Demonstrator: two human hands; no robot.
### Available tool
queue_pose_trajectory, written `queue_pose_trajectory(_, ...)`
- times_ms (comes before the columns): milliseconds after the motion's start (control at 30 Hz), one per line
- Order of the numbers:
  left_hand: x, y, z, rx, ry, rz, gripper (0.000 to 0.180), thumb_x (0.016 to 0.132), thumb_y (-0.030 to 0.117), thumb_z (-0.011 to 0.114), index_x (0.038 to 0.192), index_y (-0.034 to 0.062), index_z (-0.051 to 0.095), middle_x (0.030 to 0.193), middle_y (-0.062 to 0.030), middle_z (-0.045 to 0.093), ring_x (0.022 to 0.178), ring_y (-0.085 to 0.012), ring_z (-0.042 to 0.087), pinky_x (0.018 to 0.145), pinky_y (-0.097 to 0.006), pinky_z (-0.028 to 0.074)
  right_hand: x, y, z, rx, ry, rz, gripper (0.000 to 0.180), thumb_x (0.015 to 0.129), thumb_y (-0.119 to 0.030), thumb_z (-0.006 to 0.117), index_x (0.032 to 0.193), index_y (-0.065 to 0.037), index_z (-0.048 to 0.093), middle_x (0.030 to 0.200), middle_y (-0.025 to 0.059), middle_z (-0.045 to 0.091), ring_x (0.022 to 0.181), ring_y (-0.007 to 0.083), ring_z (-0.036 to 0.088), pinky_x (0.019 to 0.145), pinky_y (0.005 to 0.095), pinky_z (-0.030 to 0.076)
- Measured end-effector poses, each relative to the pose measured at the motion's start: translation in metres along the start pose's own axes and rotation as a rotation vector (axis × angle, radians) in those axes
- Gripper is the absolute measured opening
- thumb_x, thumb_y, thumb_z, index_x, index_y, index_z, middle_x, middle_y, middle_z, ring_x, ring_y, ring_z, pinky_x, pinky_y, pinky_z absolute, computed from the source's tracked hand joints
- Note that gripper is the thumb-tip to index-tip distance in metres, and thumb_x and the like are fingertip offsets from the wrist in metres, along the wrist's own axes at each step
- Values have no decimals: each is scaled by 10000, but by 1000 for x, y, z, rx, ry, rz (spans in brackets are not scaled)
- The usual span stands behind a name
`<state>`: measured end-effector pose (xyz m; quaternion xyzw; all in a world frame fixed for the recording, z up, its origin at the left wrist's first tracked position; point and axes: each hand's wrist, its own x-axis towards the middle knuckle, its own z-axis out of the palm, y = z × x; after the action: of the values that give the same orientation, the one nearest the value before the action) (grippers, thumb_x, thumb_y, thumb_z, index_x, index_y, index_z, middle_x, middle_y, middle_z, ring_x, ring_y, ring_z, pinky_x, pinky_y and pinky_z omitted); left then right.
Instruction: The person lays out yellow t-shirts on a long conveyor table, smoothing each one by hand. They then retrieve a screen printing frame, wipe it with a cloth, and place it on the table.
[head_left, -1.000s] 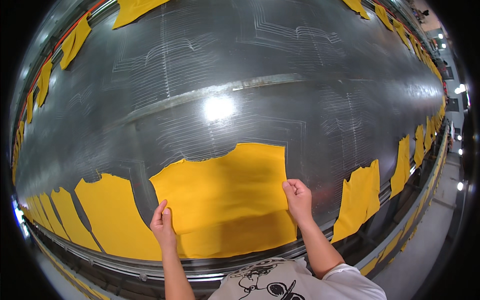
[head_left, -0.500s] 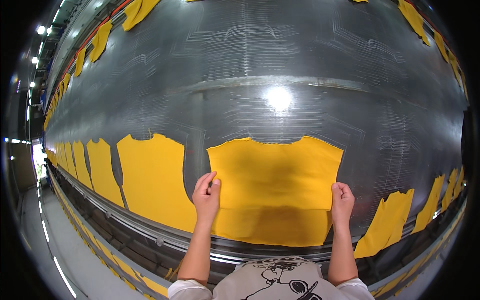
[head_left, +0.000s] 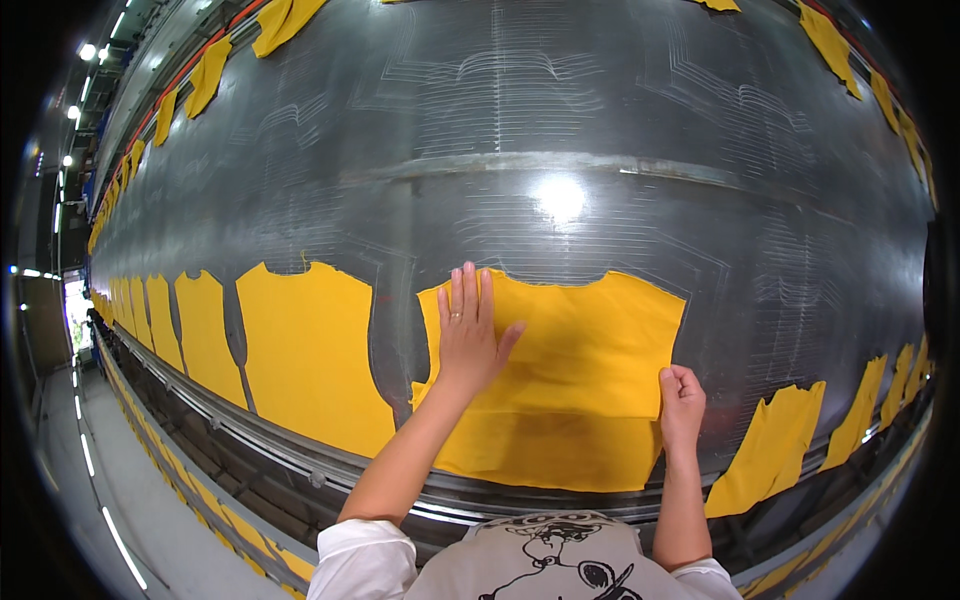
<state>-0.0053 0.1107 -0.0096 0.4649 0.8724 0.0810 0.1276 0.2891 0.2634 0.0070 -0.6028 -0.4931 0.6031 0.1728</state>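
Observation:
A yellow cut garment panel (head_left: pixel 570 350) lies on the dark metal table (head_left: pixel 400 210) in front of me, its neckline facing away. My left hand (head_left: pixel 471 335) rests flat on the panel's upper left, fingers stretched toward the left shoulder edge and thumb out to the right. A ring shows on one of its fingers. At the panel's right edge my right hand (head_left: pixel 683 396) pinches the fabric between thumb and fingers. The panel's lower part hangs toward the near rail, with a crease across it.
Another yellow panel (head_left: pixel 305 350) lies flat to the left, with several more beyond it. To the right, a crumpled yellow piece (head_left: pixel 770 445) drapes over the near edge. Pale chalk-like outlines (head_left: pixel 520 100) mark the table. A metal rail (head_left: pixel 320 478) runs along its near side.
My left hand has let go of the panel's left edge and moved up and right, now flat on the fabric. My right hand stays at the right edge.

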Motion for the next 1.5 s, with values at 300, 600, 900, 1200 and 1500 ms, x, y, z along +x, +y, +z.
queue_pose_trajectory(300,15,18,4,1,41,-19,884,967,507,548,1533,-79,204,1614,-296,145,1513,-435,115,1210,-547,97,-1,0,-7,-34,-14,-25,164,986,-130,636,1020,30,644,809,-20,641,708,12,554,615,176,424)
queue_pose_trajectory(600,-7,41,19,18,-65,124,909,974,580,480,1543,-69,193,1615,-295,144,1517,-431,97,1200,-585,91,2,13,-9,-34,-34,-24,121,959,-77,654,989,40,653,766,-17,648,653,5,544,572,176,416)
queue_pose_trajectory(900,9,61,17,57,-152,357,884,985,606,427,1543,-49,223,1622,-268,162,1520,-402,123,1216,-532,101,0,5,-13,-75,-86,-16,182,966,-137,651,1015,38,660,778,-2,659,690,28,556,603,214,450)
queue_pose_trajectory(1200,25,82,21,105,-181,479,895,980,636,400,1550,-32,224,1634,-227,169,1527,-374,123,1222,-518,101,0,9,-16,-142,-52,-88,192,947,-163,663,988,24,664,738,47,653,677,57,564,618,251,467)
queue_pose_trajectory(1500,36,145,35,38,-195,647,843,948,608,480,1553,50,298,1621,-213,228,1521,-360,166,1222,-516,110,-1,16,-15,-28,-37,-86,158,947,-119,657,998,31,655,733,64,664,666,71,580,616,256,475)
